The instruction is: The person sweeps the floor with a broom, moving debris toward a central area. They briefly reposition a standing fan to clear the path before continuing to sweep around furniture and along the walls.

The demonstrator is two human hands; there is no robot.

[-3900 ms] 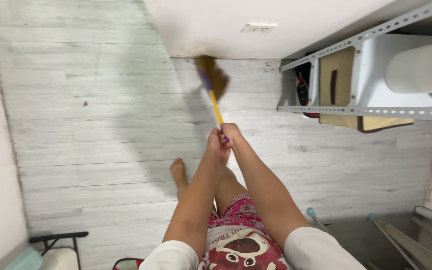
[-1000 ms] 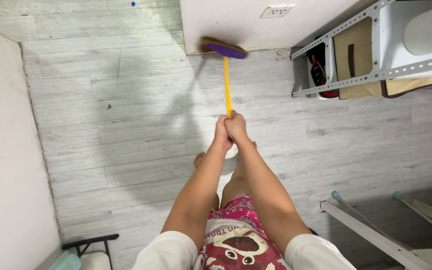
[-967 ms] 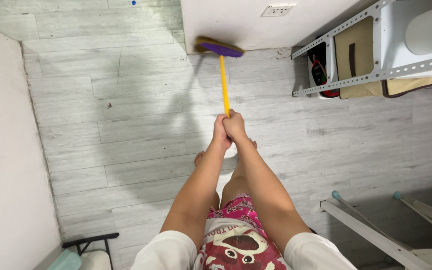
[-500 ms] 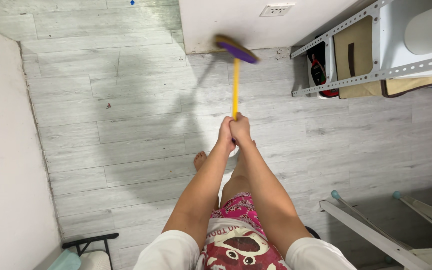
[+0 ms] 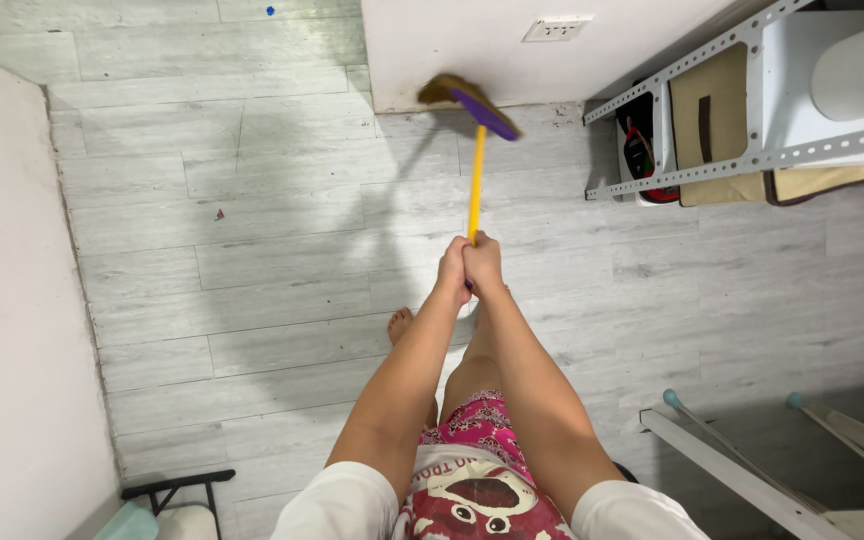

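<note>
Both my hands, left (image 5: 452, 272) and right (image 5: 484, 265), stay clenched around the yellow broom handle (image 5: 475, 185); the purple broom head (image 5: 472, 102) has swung rightward along the wall base (image 5: 552, 98).

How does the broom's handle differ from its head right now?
The broom handle is a thin, straight yellow stick, while the broom head is wide, with a purple cap and brown bristles. The handle is gripped at its near end by the left hand and right hand; the head is untouched, down by the foot of the white wall. The handle looks sharp, the head blurred. Both are one broom.
</note>
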